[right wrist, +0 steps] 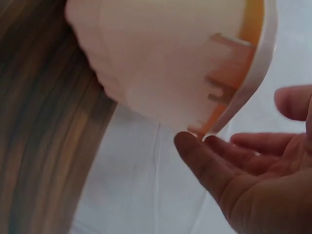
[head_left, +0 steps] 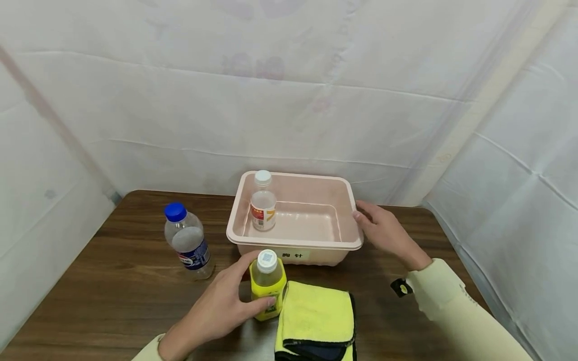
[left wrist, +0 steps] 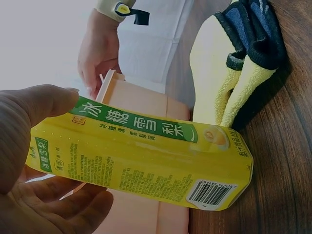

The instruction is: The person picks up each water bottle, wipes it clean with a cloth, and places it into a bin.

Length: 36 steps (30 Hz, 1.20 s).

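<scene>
My left hand [head_left: 228, 298] grips a yellow drink bottle [left wrist: 146, 158] with a white cap, thumb on one side and fingers round the other. The bottle stands in front of a pale pink plastic bin [head_left: 295, 249], beside a folded yellow towel [head_left: 318, 313] with dark edging. At the bin's right end is my right hand [head_left: 384, 228]; in the right wrist view its fingertips [right wrist: 187, 144] meet the rim from below while the thumb stands apart from it. Inside the bin, at its left end, a clear bottle [head_left: 263, 205] with a white cap stands upright.
Left of the bin, a clear bottle with a blue cap [head_left: 175, 212] and blue label stands on the dark wooden table [head_left: 113, 281]. White sheeting [head_left: 289, 100] closes off the back and both sides, with the bin close to the back sheet.
</scene>
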{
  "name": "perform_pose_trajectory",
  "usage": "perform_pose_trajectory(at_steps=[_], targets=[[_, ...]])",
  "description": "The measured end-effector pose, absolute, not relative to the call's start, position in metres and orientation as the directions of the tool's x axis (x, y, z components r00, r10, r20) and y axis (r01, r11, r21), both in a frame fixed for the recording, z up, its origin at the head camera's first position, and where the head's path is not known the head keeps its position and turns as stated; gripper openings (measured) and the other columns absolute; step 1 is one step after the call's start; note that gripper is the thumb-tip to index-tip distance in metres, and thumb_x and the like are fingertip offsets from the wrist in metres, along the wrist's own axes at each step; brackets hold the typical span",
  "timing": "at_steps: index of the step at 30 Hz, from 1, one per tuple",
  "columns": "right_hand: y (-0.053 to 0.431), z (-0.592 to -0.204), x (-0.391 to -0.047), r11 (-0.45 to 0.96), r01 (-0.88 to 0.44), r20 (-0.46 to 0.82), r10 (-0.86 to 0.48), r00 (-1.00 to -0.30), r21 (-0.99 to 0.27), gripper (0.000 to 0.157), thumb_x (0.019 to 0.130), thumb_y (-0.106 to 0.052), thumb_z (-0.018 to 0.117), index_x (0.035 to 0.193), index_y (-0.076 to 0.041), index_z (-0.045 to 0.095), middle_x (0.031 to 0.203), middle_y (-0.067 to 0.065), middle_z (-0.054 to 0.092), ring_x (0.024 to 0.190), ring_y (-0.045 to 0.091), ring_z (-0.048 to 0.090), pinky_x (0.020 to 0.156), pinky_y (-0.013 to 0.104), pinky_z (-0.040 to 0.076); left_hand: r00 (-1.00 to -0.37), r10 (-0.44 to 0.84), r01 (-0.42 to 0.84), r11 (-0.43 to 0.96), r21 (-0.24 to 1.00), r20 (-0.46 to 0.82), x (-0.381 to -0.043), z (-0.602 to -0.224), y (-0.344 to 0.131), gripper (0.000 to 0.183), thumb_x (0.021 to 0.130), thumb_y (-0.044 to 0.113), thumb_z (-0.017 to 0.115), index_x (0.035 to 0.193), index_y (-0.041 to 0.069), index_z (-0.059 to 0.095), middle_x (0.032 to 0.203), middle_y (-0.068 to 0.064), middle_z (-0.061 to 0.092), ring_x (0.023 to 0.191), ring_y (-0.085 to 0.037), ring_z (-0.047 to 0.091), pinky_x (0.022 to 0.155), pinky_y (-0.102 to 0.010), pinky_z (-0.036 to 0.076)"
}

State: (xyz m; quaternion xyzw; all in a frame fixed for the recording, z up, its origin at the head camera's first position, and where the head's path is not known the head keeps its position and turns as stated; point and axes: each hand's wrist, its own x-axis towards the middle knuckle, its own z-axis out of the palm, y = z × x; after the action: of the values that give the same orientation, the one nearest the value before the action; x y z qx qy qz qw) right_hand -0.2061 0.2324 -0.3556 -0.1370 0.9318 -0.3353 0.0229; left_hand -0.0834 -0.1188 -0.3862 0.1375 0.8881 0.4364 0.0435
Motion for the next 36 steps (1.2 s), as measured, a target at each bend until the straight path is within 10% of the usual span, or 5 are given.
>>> perform_pose_trajectory(at_steps=[15,36], targets=[[0.235,-0.355,-0.227,0.471,0.155,-0.270,-0.189,-0.944,-0.868,0.045,0.110,-0.022,0.051,0.143,0.009,0.054,0.123,0.027,0.070,0.093,0.023,0.075,0.079,0.035,0.064,-0.942,0.323,0.265,0.567,0.780,0.085,-0.086,-0.386,-0.120,0.072,0.084,0.046,0.087,0.144,0.026,0.053,0.133,0.007,0.069,0.120,-0.014,0.067,0.099,-0.042,0.058],[0.236,-0.360,-0.232,0.451,0.206,-0.299,-0.144,-0.943,-0.868,0.037,0.110,-0.018,0.052,0.132,0.011,0.060,0.101,0.015,0.071,0.079,0.017,0.072,0.069,0.031,0.064,-0.944,0.326,0.246,0.586,0.772,0.053,-0.086,-0.377,-0.118,0.070,0.082,0.043,0.089,0.142,0.027,0.055,0.131,0.005,0.071,0.116,-0.016,0.070,0.094,-0.038,0.062]])
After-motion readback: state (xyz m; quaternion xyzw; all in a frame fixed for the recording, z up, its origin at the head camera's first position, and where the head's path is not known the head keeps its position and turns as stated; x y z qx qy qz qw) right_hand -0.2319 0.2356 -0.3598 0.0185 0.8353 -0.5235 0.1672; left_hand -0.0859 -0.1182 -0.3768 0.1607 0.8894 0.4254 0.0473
